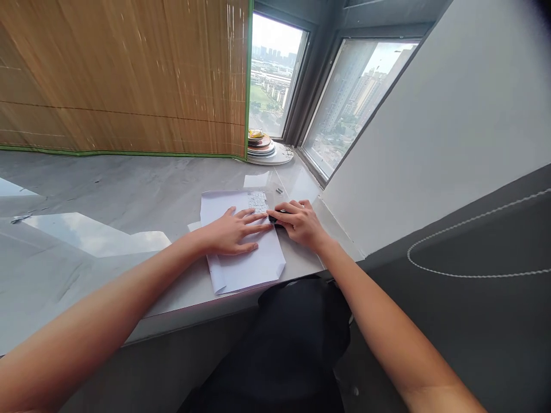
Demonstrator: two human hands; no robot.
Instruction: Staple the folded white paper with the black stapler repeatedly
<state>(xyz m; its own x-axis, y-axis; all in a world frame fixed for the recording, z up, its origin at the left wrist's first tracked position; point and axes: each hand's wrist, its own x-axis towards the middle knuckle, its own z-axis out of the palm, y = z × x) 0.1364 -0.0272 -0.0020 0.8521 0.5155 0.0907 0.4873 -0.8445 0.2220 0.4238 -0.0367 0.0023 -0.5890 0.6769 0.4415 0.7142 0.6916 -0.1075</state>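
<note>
A small stack of white paper (241, 272) lies on the ledge, its lower corners curling. My left hand (232, 232) rests flat on the sheets with fingers spread, pointing right. At the right edge of the paper, my right hand (301, 223) is closed around a small black tool (272, 218) that looks like a mini stapler, mostly hidden by the fingers. Just above the left fingertips, a patch with a dark printed or drawn pattern (257, 201) shows at the top of the paper. Two small grey bits (279, 191) lie beyond the right hand.
A white scrap of paper (257, 180) lies behind the stack. Stacked plates (262, 150) stand in the window corner. A bamboo blind (129, 80) hangs at the left back. To the right are a white wall (430, 132) and a looped bead chain (451, 276).
</note>
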